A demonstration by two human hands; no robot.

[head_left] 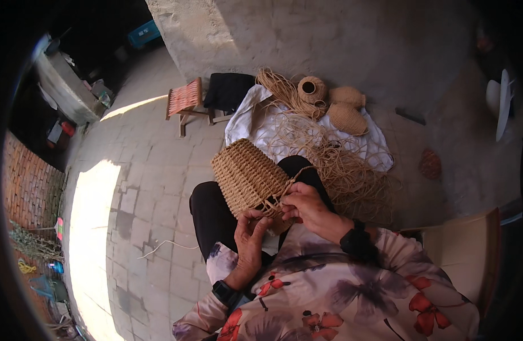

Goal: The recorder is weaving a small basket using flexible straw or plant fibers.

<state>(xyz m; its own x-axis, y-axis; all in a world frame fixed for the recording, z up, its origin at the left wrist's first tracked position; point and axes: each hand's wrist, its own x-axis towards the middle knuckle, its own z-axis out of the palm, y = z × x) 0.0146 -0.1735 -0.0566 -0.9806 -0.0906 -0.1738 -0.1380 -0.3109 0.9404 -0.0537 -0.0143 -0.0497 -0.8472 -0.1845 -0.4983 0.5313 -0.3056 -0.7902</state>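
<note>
A tan woven cord basket (244,173) lies tilted across my dark-trousered knees, its rim toward me. My left hand (249,244) grips the lower edge of that rim with curled fingers and thumb. At the rim's right part, my right hand (307,206) pinches a strand of cord (303,172) that loops up from the weave. Just beyond the knees, a loose tangle of tan cord (329,162) spreads over a white cloth (241,128) on the paved floor.
Several tan cord balls (346,118) and a cord hank (281,82) lie by a concrete wall (358,34). A small folding stool (183,96) and dark cushioned seat (227,91) stand behind. Left are a brick wall (31,176) and clutter; right, a beige chair (469,256).
</note>
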